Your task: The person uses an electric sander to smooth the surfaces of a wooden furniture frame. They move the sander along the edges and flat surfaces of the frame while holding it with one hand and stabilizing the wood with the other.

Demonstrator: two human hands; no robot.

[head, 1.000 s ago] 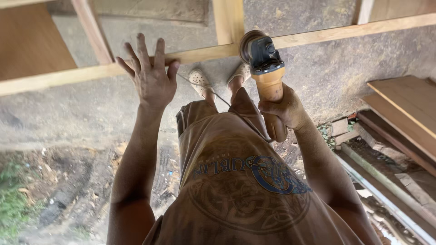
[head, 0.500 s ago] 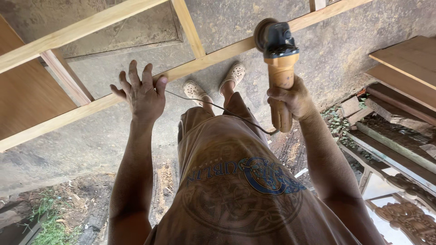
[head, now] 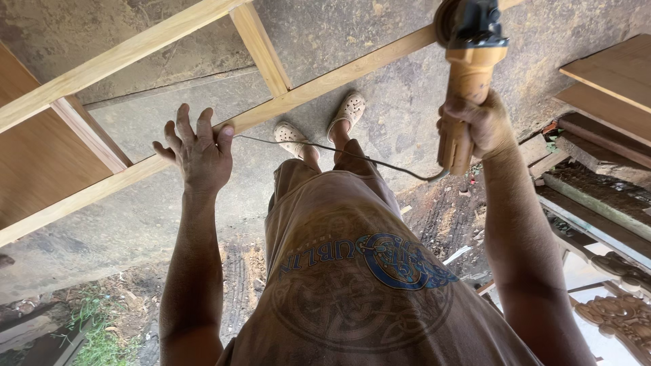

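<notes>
So the wooden frame (head: 325, 80) runs slantwise in front of the person, over the concrete floor (head: 407, 129). The left hand (head: 195, 150) rests on the frame's near rail, left of a cross piece (head: 261, 49) joining the two rails. The right hand (head: 475, 125) is off to the right, wrapped round the grinder (head: 468, 61), whose head sits up at the near rail. A cord (head: 339, 152) trails from the grinder's tail leftward across the legs. Both feet (head: 319, 125) stand just behind that rail. Stacked boards (head: 610, 81) lie far right, a flat panel (head: 34, 163) far left under the frame.
</notes>
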